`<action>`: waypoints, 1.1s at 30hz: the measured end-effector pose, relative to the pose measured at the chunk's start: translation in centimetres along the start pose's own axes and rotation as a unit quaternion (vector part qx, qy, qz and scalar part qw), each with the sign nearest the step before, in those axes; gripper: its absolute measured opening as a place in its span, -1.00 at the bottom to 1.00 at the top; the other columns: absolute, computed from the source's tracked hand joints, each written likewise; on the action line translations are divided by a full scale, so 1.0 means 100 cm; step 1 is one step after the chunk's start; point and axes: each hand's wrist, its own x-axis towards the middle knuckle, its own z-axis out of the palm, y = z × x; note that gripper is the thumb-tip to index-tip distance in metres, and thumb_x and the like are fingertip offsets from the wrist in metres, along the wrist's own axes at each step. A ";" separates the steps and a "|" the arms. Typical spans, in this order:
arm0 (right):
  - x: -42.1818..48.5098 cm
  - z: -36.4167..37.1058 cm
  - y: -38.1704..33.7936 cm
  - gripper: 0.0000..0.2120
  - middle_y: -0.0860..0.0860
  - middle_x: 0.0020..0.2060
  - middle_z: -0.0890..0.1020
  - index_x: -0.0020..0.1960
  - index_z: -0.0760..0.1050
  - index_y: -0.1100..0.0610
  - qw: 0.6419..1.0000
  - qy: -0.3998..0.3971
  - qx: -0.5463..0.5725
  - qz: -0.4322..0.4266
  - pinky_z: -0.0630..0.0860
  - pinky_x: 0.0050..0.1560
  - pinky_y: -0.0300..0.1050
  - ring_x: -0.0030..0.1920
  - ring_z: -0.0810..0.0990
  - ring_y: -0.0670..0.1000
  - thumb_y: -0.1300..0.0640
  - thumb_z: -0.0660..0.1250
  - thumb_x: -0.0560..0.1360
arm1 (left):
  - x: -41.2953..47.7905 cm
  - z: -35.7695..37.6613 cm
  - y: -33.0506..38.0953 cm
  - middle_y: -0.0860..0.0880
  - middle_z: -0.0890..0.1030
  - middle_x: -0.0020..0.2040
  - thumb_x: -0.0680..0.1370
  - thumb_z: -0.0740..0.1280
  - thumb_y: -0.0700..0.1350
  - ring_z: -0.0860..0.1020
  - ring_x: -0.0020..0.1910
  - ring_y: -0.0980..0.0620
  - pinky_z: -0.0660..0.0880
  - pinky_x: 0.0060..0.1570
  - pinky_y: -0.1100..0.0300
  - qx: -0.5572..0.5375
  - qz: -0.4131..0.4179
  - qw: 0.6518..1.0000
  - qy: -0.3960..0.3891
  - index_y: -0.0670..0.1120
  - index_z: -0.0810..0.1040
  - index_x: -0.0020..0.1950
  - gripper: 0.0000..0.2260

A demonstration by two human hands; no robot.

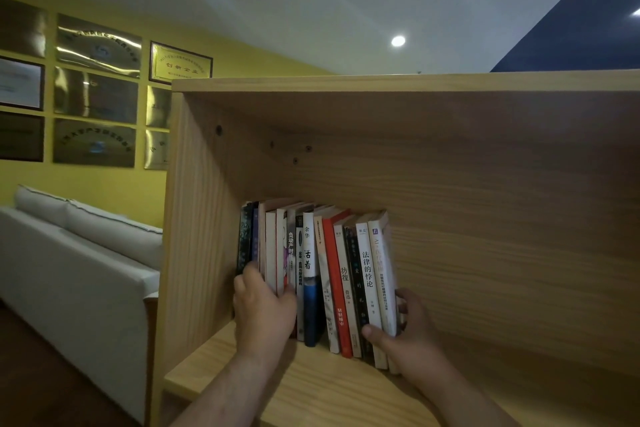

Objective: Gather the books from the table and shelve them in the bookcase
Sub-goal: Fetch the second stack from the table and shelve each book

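A row of several books (317, 267) stands upright on a shelf of the light wooden bookcase (485, 218), packed against its left wall. My left hand (263, 308) grips the books at the left end of the row, fingers hooked between the spines. My right hand (401, 333) holds the right end, thumb across the white spines and fingers behind the last white book (382, 274). The books lean slightly to the left at their tops.
To the right of the books the shelf board (519, 388) runs on bare. A white sofa (79, 260) stands left of the bookcase. Framed plaques (97, 90) hang on the yellow wall behind it.
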 end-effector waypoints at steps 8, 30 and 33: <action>0.000 -0.002 -0.002 -0.01 -0.04 0.35 0.42 0.55 0.19 -0.11 1.000 -0.012 -0.004 0.003 0.64 0.15 -0.02 0.26 0.54 0.00 -0.10 0.65 0.26 | 0.014 0.001 0.005 0.07 0.37 0.08 0.41 0.52 -0.18 0.50 0.18 -0.07 0.58 0.05 -0.02 -0.024 -0.044 0.999 0.009 -0.07 0.42 0.30 -0.49; -0.007 -0.004 -0.013 -0.16 -0.06 0.26 0.50 0.52 0.23 -0.11 0.999 -0.021 -0.007 0.032 0.64 0.13 -0.01 0.17 0.60 -0.01 -0.06 0.60 0.37 | 0.005 -0.010 -0.012 0.07 0.57 0.13 0.45 0.52 -0.10 0.60 0.12 0.05 0.63 -0.03 0.13 -0.055 0.021 0.998 -0.036 0.09 0.39 0.27 -0.52; -0.007 -0.005 -0.015 -0.18 -0.09 0.22 0.49 0.52 0.22 -0.10 0.999 -0.023 -0.008 0.031 0.61 0.05 -0.11 0.16 0.58 -0.04 -0.04 0.59 0.40 | 0.004 -0.014 -0.013 0.08 0.54 0.09 0.45 0.52 -0.09 0.60 0.04 0.09 0.62 -0.11 0.15 -0.056 0.024 0.998 -0.022 0.11 0.39 0.24 -0.54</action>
